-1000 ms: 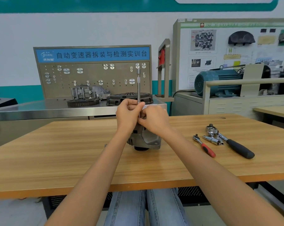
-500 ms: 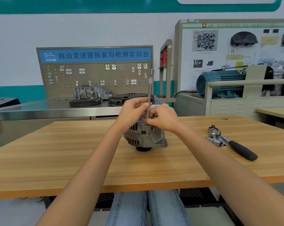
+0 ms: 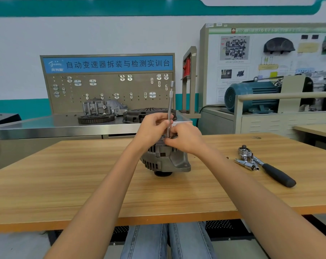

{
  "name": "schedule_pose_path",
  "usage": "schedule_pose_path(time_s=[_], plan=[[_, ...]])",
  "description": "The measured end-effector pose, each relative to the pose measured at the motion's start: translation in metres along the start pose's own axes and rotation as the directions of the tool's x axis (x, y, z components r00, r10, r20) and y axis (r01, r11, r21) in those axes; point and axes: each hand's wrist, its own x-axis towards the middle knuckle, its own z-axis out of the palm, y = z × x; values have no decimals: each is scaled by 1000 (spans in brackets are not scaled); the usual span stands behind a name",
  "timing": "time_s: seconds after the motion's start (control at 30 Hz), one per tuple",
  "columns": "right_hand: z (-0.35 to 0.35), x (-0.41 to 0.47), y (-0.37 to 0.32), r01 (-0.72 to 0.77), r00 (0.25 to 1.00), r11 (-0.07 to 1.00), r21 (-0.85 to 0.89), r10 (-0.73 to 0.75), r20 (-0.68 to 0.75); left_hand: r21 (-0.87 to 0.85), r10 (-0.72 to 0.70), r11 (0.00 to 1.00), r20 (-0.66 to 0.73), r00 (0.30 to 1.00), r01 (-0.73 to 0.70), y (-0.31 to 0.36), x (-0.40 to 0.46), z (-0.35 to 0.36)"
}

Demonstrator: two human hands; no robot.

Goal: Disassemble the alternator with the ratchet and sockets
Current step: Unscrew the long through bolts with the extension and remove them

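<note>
Both hands, left hand (image 3: 152,126) and right hand (image 3: 184,137), pinching upright extension bar (image 3: 170,107) atop alternator (image 3: 166,159), square end skyward

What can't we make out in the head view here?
- Extension bar tip and the fastener: hidden by left hand and right hand.
- Alternator top: covered by both hands.
- Sockets beside the ratchet: sizes too small to read.

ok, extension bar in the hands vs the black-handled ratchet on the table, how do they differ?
The extension bar stands upright on the alternator, gripped by the left hand and right hand; the ratchet lies flat and untouched. The bar is bare metal, the ratchet has a black grip. Both are chrome.
</note>
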Motion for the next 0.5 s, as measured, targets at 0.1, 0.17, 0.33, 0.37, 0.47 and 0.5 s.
schedule_pose_path(time_s=[0.1,0.17,0.33,0.37,0.47,0.5], plan=[[1,0,0,-7,1000,1000,-6,7,18,1,-9,1000,-10,1000,9,-1,-1,-3],[3,-1,1,-15,1000,1000,-12,15,-2,1,-4,1000,-11,1000,4,-1,-3,-4],[4,-2,0,-28,998,1000,3,28,-51,36,0,999,-51,999,2,1,-3,-5],[4,-2,-1,-26,998,1000,8,26,-55,37,-5,999,-68,998,7,1,-2,-4],[4,-4,-2,-13,997,1000,18,14,-75,37,-27,999,-138,990,32,0,-1,2],[4,-4,-3,-10,997,1000,22,12,-75,43,-29,998,-159,987,36,0,0,5]])
